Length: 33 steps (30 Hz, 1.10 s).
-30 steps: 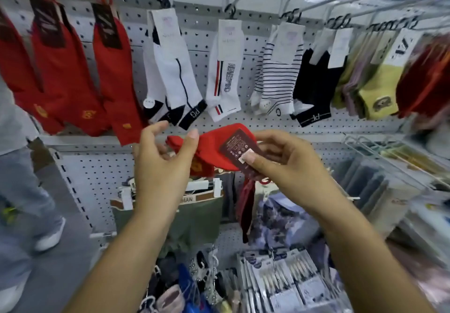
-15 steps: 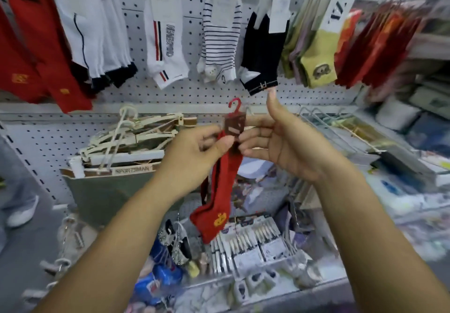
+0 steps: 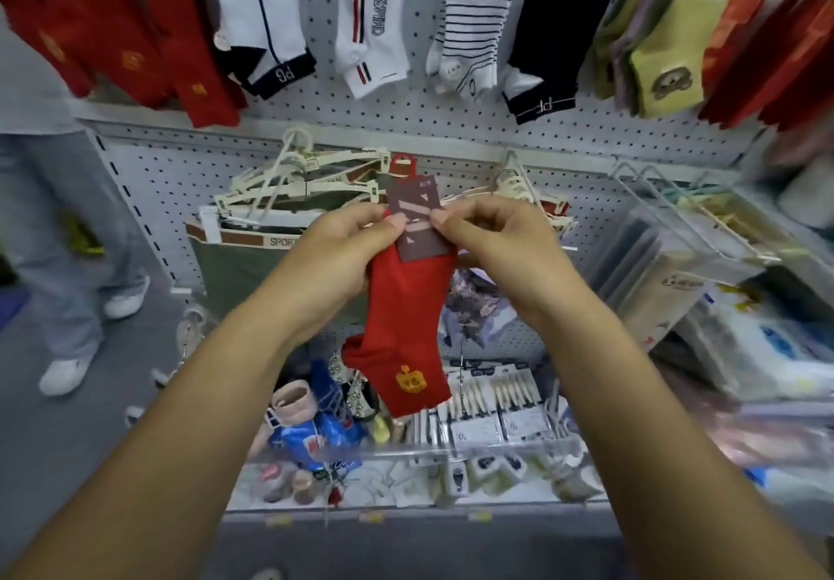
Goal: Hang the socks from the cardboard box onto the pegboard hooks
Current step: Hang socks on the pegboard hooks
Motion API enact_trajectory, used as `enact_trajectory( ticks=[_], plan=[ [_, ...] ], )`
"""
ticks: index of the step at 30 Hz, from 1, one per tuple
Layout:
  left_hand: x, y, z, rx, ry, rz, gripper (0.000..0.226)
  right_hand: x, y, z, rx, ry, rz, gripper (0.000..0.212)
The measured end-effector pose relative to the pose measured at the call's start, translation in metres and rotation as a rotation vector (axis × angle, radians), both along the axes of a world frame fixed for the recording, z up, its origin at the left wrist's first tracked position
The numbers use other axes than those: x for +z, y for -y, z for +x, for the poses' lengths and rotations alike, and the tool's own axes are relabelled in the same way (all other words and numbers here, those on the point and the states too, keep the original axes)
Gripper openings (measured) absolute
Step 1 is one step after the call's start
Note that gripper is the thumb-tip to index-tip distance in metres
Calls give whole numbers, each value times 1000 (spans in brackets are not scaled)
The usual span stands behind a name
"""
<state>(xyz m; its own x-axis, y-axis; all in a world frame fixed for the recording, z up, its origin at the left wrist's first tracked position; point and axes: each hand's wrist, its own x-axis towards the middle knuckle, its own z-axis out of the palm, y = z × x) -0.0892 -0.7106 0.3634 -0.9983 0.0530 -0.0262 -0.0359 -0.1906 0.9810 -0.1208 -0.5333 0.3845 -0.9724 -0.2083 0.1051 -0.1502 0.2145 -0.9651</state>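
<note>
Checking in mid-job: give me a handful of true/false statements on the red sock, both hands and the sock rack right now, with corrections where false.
1. Both hands pinch the brown card on the red sock. True: the left hand and right hand grip the card from either side.
2. The sock already hangs on a hook. False: it is held in the air, below the rack.
3. The sock bears a yellow emblem near its toe. True.
4. The card's red hook points down. False: it sticks up above the card.
5. The striped sock hangs left of the hanging red socks. False: it hangs to their right.
</note>
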Motion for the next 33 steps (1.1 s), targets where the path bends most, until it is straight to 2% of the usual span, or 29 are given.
enact_trajectory(
  ticks=[3, 10, 14, 17, 19, 21, 25, 28, 31, 33],
  plan=[
    [6, 33, 7, -48, -30, -209, 15, 3, 28, 7, -53, 45, -69, 14],
    [9, 133, 0, -140, -124, -205, 14, -3, 132, 20, -196, 12, -137, 17],
    [18, 199, -5, -145, -170, -219, 13, -3, 204, 26, -242, -14, -198, 28],
    [27, 245, -7, -118, -168, -266, 14, 2, 253, 28, -257, -55, -199, 25],
    [35, 273, -13, -22, -194, -297, 21, 9, 279, 24, -261, -83, -201, 18],
    [41, 296, -23, 110, -236, -221, 25, 18, 299, 17, -269, -116, -175, 15],
    [50, 342, -55, 480, -369, -75, 12, 36, 332, -4, -234, -180, -112, 21],
    [59, 379, -80, 705, -445, -80, 14, 50, 364, -25, -188, -241, -95, 19],
    [77, 416, -101, 798, -502, -105, 29, 62, 406, -54, -181, -341, -23, 18],
    [88, 442, -116, 785, -535, -125, 27, 70, 435, -71, -184, -384, 6, 19]
  ],
)
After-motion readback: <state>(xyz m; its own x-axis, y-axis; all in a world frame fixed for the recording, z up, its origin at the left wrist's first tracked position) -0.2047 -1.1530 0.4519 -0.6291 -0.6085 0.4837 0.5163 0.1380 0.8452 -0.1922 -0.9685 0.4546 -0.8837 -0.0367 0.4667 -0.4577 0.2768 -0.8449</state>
